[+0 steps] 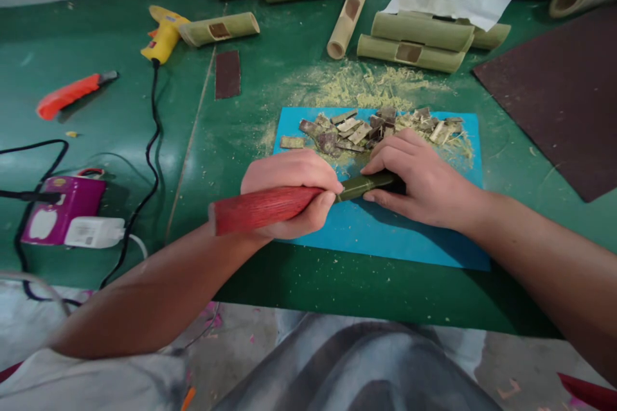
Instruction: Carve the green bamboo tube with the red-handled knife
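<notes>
Over the blue mat (347, 231) — left hand (294, 170) clenched round the red handle (260, 212), right hand (417, 173) pinching the green bamboo piece (355, 188) — a steady hold should serve best.

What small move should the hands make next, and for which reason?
Perhaps the right hand should turn the green piece slightly: it holds that piece, while the left hand grips the red handle firmly enough, it seems, to steady things.
</notes>
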The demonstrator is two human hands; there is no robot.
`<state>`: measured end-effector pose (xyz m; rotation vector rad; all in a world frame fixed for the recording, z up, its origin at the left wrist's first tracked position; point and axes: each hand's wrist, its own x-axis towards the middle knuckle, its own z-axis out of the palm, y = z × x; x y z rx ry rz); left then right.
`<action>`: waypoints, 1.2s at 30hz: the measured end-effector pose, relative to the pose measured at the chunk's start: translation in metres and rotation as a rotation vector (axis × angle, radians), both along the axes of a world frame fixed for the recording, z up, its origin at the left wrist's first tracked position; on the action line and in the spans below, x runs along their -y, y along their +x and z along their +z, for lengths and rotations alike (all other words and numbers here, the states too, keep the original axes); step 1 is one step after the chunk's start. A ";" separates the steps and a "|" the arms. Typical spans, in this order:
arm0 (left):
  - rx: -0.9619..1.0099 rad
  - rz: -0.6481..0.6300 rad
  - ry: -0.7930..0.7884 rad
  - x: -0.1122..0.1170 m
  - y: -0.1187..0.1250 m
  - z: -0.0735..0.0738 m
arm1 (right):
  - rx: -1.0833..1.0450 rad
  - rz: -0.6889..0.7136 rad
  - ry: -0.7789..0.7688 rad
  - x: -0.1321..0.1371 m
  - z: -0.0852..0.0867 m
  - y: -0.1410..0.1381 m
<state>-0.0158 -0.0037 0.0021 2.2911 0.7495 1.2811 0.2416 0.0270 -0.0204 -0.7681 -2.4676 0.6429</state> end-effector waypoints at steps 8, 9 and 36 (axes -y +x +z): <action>0.036 0.001 -0.026 0.000 -0.002 -0.003 | 0.014 -0.005 -0.030 -0.001 0.001 0.000; 0.028 -0.006 -0.025 -0.001 -0.002 -0.002 | 0.017 -0.002 -0.030 -0.001 0.001 0.000; 0.056 0.080 -0.084 0.004 -0.003 -0.001 | 0.015 -0.005 -0.035 -0.001 0.001 0.000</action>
